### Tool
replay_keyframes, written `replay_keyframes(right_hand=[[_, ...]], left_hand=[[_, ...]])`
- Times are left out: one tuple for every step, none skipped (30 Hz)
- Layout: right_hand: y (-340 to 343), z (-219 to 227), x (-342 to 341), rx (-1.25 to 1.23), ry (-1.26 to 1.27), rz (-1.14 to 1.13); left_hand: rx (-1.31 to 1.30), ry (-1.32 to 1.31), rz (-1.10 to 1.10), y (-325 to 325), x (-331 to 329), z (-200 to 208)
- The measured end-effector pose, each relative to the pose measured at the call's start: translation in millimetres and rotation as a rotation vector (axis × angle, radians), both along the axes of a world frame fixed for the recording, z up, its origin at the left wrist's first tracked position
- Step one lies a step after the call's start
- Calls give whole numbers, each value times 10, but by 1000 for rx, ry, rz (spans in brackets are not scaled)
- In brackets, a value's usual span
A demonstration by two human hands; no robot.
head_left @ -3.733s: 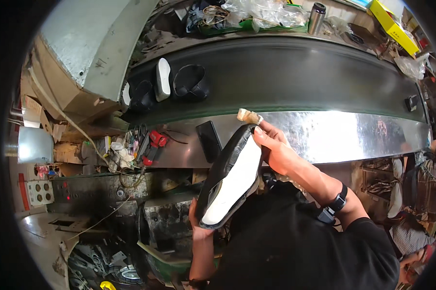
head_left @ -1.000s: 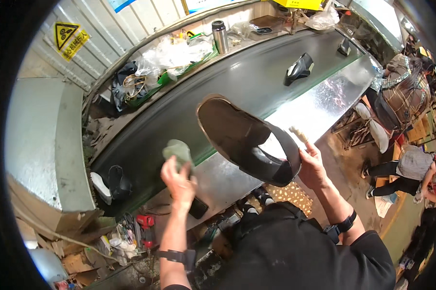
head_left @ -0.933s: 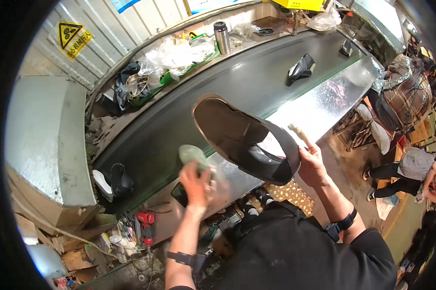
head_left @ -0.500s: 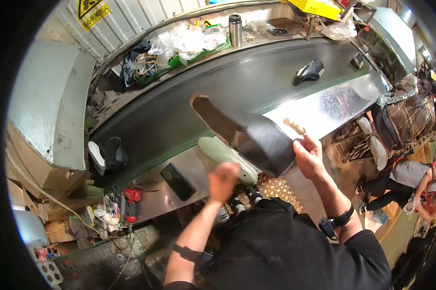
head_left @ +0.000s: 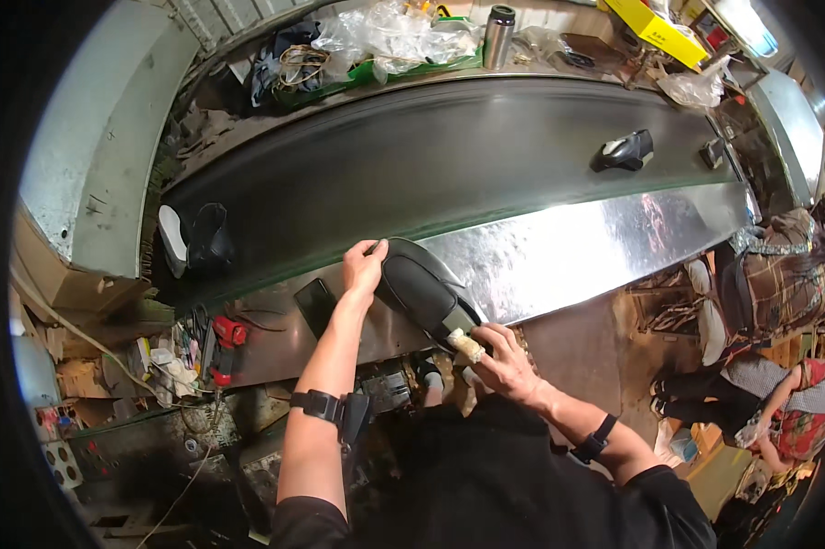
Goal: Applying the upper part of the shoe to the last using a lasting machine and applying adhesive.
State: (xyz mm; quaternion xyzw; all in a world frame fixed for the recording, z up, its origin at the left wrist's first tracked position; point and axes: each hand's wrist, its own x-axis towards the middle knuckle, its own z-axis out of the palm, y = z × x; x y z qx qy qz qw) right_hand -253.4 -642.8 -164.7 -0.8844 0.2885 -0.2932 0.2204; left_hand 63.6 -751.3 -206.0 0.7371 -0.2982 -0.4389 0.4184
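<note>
A black shoe upper (head_left: 417,288) lies over the pale green shoe last (head_left: 458,320), of which only a small part shows. My left hand (head_left: 364,270) is closed on the upper's far left end. At its near end my right hand (head_left: 506,366) is closed, with the fingers bent against the upper's opening. A cream-coloured lumpy piece (head_left: 467,345) sits at those fingertips; whether it is a finger wrapping or a loose thing I cannot tell. Beside my left forearm a black phone (head_left: 314,306) lies on the metal ledge, partly covered by the arm.
Behind the ledge runs a dark conveyor belt (head_left: 339,165). It carries a black shoe (head_left: 625,151) at right and a white sole (head_left: 172,240) beside a black upper (head_left: 213,233) at left. A red tool (head_left: 229,332) lies left; a steel flask (head_left: 498,37) stands behind. Another person (head_left: 760,403) is at right.
The upper has come down from the raised right hand onto the last. My left hand has moved up and left to its far end; my right hand has moved down and left.
</note>
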Motion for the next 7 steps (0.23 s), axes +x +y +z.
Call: replay_keyframes(right_hand=[[-10, -10, 62, 0, -36, -36], [-18, -79, 122, 80, -90, -94], [-60, -136, 184, 83, -93, -83], [-70, -162, 193, 120, -189, -99], [-84, -179, 186, 156, -286, -117], [-106, -185, 154, 281, -185, -137], [-151, -244, 184, 366, -222, -144]], left_hand=[[-25, -153, -9, -48, -17, -79], [-87, -295, 22, -81, -54, -155], [-67, -332, 20, -116, -38, -210], [-76, -359, 23, -133, -110, -210], [-85, -386, 28, -142, -162, -197], [-82, -436, 11, -152, -192, -173], [-83, -492, -2, -177, -154, -157]])
